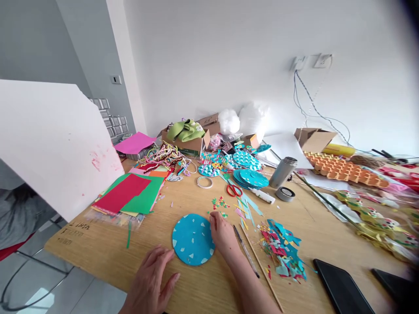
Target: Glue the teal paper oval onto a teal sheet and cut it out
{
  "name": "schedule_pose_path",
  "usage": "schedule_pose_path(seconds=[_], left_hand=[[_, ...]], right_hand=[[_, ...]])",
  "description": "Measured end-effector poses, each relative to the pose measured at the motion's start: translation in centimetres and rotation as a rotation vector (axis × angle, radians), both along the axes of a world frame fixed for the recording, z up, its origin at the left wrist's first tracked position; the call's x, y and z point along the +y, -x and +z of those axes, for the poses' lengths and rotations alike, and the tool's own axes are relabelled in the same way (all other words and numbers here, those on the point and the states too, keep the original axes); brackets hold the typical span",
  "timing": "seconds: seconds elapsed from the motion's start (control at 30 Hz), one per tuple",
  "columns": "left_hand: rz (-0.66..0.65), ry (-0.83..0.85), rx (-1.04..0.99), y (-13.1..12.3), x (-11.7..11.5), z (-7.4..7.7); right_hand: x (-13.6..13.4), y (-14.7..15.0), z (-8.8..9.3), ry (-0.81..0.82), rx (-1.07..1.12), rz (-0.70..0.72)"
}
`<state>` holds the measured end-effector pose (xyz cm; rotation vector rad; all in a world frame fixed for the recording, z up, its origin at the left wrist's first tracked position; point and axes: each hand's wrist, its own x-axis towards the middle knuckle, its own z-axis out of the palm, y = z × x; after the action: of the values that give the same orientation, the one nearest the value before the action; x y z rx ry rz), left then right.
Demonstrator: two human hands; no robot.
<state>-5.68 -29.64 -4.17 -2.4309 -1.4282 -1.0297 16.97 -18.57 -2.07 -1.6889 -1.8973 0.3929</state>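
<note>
While the left hand is wide beside the blue circle, the right hand curls at its edge, its hold hard to see.

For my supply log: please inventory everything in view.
Wooden table: one, brown, foreground
Flat round speckled disc: one, blue, front centre
Cylindrical metal bottle: one, silver, right
Stacked round discs: several, blue, left of bottle
Red-handled scissors: one, red, centre
Flat paper sheets: several, multicoloured, left
Dimpled egg tray: at least one, orange, right
Slim pen: one, dark, right of disc
Thin stick: one, tan, beside pen
Cut scraps: uncounted, multicoloured, right of stick
Flat devices: two, black, front right
Large board: one, white, far left
Jumbled craft clutter: uncounted, multicoloured, back
Left hand: one, left of disc
Right hand: one, disc's right edge
</note>
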Motion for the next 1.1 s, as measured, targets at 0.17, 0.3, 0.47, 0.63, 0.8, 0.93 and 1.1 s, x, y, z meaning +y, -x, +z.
schedule_pose_path(seconds=[0.17, 0.3, 0.47, 0.63, 0.8, 0.93, 1.1], left_hand=[[-0.017, -0.062, 0.059, 0.3, 0.6, -0.5], [-0.014, -0.086, 0.067, 0.7, 1.4, -1.4], [0.032, 0.014, 0.026, 0.8, 2.1, -2.0], [0.085, 0.079, -0.025, 0.8, 3.5, -2.2], [0.109, 0.066, -0.033, 0.8, 6.1, -2.2], [0.110, 0.023, -0.048, 1.1, 8.6, -0.4], [0.073, -0.017, -0.133, -0.6, 12.5, 3.8]], right_hand=[[0.1, 0.0, 0.0, 0.039, -0.036, -0.002], [0.1, -0.1, -0.1, 0.065, -0.063, -0.035], [0.2, -0.5, -0.1, 0.110, -0.090, -0.110], [0.3, -0.6, 0.4, 0.169, -0.159, -0.198], [0.2, -0.6, 0.8, 0.163, -0.159, -0.249], [0.0, -0.7, 0.9, 0.066, -0.059, -0.259], [-0.2, -0.2, 0.1, -0.118, 0.115, -0.219]])
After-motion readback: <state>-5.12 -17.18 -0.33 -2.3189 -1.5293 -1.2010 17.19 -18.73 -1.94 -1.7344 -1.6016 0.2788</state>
